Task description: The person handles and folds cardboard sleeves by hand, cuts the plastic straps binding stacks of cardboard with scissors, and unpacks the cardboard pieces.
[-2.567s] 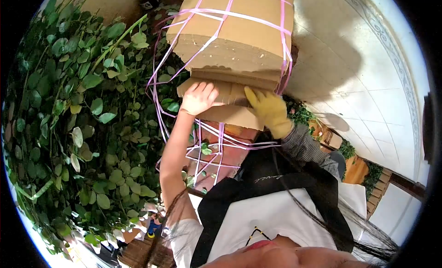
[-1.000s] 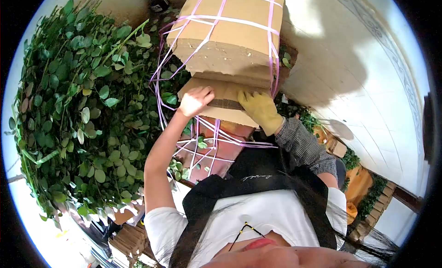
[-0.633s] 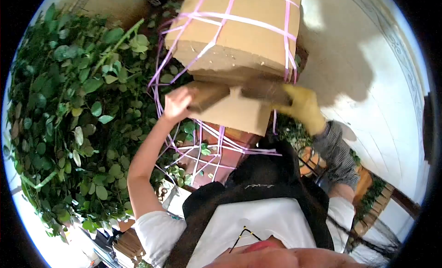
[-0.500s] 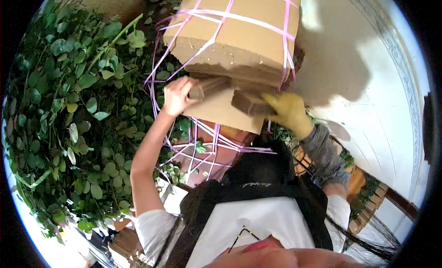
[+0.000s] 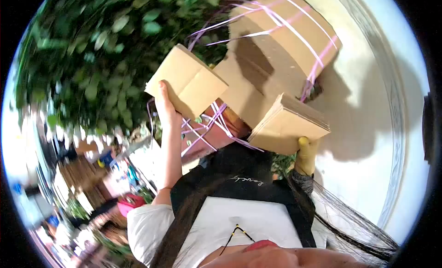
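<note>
While the bare left hand (image 5: 166, 103) clasps a cardboard stack (image 5: 191, 81) left of centre, thumb flat on top and other fingers hidden, the yellow-gloved right hand (image 5: 306, 157) holds a second stack (image 5: 286, 129) right of centre, thumb against its face, remaining fingers unseen; beyond both, upper right, lies the strapped bundle (image 5: 294, 51); script (image 5: 247, 180) on the black apron (image 5: 258, 192) seems to read "lovely"

Left hand (image 5: 166, 106) and gloved right hand (image 5: 306, 156) spread wider; left cardboard stack (image 5: 191, 83) and right cardboard stack (image 5: 287, 129) farther apart, broad faces now toward camera.
</note>
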Tool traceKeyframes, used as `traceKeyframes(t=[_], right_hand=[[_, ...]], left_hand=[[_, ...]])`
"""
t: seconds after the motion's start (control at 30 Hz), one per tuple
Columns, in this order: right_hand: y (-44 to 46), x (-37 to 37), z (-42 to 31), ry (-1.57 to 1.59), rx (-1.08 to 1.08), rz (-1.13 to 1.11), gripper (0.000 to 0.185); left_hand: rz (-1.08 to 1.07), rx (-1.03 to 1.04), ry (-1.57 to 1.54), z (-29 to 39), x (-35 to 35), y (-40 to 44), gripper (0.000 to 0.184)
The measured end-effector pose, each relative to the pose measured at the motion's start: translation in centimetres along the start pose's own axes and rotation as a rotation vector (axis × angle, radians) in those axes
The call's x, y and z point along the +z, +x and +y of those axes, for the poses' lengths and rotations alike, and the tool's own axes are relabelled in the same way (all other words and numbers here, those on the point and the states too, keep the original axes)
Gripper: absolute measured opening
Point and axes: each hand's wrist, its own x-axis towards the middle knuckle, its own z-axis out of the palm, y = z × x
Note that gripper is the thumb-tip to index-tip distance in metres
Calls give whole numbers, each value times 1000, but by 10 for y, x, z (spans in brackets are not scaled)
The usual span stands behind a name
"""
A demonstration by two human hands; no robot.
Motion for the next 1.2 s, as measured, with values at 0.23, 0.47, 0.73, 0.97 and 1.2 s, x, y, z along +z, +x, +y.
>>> traceKeyframes(t=[0.23, 0.47, 0.73, 0.97, 1.2], right_hand=[[58, 64, 7, -71, 141, -693, 90], [-6, 179, -11, -25, 128, -1142, 81], [-195, 326, -19, 29, 91, -1473, 91], [-380, 397, 10, 105, 233, -1511, 87], [-432, 444, 14, -25, 345, -1310, 68]], left_hand=[[215, 99, 526, 18, -132, -104, 65], [220, -55, 618, 80, -237, -252, 71], [704, -23, 205, 87, -463, -373, 60], [1045, 217, -289, 35, -638, -386, 59], [930, 247, -346, 48, -720, -244, 66]])
